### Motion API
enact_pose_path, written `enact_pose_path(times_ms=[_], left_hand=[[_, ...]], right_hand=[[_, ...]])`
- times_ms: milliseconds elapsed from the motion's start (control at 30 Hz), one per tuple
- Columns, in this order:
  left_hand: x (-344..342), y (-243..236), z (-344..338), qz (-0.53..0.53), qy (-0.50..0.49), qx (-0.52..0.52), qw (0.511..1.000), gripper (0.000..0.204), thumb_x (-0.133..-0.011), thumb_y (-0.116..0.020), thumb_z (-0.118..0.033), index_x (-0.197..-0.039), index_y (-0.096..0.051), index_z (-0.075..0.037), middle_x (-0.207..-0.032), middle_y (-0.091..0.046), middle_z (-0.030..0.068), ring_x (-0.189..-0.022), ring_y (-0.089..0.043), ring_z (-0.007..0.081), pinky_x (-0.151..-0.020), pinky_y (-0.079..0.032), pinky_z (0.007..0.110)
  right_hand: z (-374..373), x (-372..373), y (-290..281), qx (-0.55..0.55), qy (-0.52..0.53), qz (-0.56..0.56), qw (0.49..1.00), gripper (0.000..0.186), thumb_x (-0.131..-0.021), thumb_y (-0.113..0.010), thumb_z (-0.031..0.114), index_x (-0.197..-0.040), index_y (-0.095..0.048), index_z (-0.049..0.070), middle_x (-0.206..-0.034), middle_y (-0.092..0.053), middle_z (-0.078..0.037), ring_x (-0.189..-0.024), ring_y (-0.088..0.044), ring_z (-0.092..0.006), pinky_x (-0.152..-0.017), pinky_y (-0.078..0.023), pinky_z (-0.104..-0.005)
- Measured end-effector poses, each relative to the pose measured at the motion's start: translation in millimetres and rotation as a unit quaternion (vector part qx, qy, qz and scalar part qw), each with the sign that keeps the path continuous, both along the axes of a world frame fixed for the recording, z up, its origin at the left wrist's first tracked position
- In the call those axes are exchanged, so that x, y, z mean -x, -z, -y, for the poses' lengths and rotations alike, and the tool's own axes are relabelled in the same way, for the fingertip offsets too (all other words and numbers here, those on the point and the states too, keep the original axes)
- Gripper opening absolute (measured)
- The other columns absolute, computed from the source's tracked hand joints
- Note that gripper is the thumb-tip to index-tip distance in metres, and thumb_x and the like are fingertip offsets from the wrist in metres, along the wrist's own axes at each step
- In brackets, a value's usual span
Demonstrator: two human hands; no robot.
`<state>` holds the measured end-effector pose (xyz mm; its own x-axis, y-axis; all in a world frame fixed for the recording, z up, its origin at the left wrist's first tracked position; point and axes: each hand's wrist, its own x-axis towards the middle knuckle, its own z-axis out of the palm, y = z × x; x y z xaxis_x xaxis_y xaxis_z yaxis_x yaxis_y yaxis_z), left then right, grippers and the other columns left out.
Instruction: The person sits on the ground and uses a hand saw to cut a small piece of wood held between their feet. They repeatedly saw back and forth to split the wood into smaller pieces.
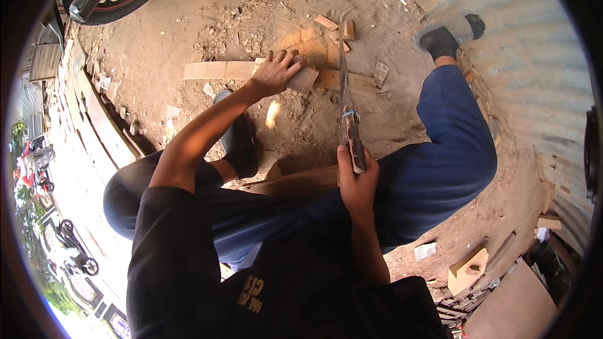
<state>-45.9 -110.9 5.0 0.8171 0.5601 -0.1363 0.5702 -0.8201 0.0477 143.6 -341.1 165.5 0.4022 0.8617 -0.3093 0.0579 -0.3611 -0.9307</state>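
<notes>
My right hand (359, 179) grips the saw (344, 94), its tip indistinct; left of the saw, my left hand (274, 76) lies splayed palm-down, hiding part of a wooden board (239, 70).

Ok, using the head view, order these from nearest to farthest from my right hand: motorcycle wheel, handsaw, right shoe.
From your right hand:
1. Handsaw, in its grip.
2. Right shoe, ahead and to the right.
3. Motorcycle wheel, far off at upper left.
</notes>
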Motion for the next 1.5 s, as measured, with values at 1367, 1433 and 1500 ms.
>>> enact_pose_path(times_ms=[1367,1433,1500], left_hand=[[26.5,4.2,-33.6,0.016,0.008,0.163,0.986,0.089,-0.070,-0.076,-0.022,-0.144,-0.027,-0.033,-0.128,-0.047,0.0183,-0.083,-0.068,0.0367,-0.071,-0.059,0.042],[27.1,4.0,-32.7,0.026,0.011,0.156,0.987,0.090,-0.070,-0.076,-0.021,-0.143,-0.027,-0.033,-0.128,-0.046,0.0196,-0.081,-0.068,0.0363,-0.070,-0.059,0.042],[28.5,6.6,-30.8,0.014,0.000,0.165,0.986,0.091,-0.069,-0.077,-0.021,-0.144,-0.026,-0.033,-0.127,-0.046,0.0205,-0.079,-0.068,0.0358,-0.067,-0.059,0.042]], right_hand=[[-8.0,7.0,-8.1,0.057,0.013,-0.011,0.998,0.013,-0.090,-0.064,0.010,-0.085,-0.060,-0.001,-0.062,-0.053,-0.004,-0.059,-0.048,-0.0089,-0.055,-0.040,-0.0307],[-8.7,7.4,-9.8,0.065,0.015,-0.014,0.998,0.013,-0.090,-0.064,0.010,-0.085,-0.060,-0.001,-0.062,-0.053,-0.004,-0.059,-0.048,-0.0088,-0.055,-0.040,-0.0307],[-9.1,8.1,-10.2,0.067,0.016,-0.016,0.998,0.013,-0.090,-0.064,0.010,-0.085,-0.060,-0.001,-0.062,-0.053,-0.004,-0.059,-0.048,-0.0087,-0.054,-0.040,-0.0306]])
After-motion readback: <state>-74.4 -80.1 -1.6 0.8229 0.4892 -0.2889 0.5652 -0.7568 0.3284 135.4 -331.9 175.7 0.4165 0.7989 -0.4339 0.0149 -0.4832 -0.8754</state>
